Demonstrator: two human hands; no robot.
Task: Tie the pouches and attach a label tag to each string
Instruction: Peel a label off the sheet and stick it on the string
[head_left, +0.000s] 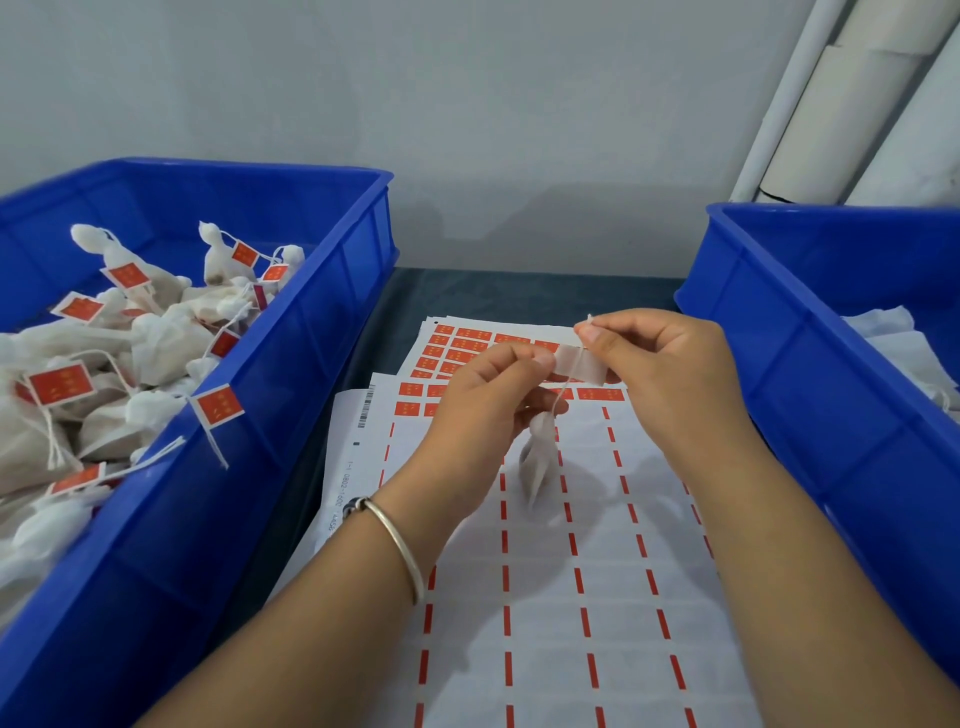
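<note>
Pale grey wall (467, 104) rises behind a dark table (519, 291), with white rolled tubes (852, 119) leaning in the right corner; on the table lie overlapping label sheets (571, 597), mostly bare backing marked with red dashes, and rows of red labels (462, 345) remain at their far end. Above these sheets both hands meet; the left hand (483, 400), a silver bangle (400, 545) on its wrist, has its fingers curled and pinches one end of a label tag (579, 366), seen from its pale back side; the right hand (670, 364) pinches the tag's other end between thumb and forefinger, and a short end of thin white string (569, 384) pokes up above that grip; the string crosses the tag and runs down to a small white pouch (535, 462) that dangles under the hands, just above the sheets, its outline blurred. Left of the sheets stands a blue plastic crate (311, 322) heaped with tied pouches (150, 343), each carrying a red tag; one tagged string hangs over its near rim. On the right a second blue crate (779, 332) holds white pouch material (893, 338), only partly in view.
</note>
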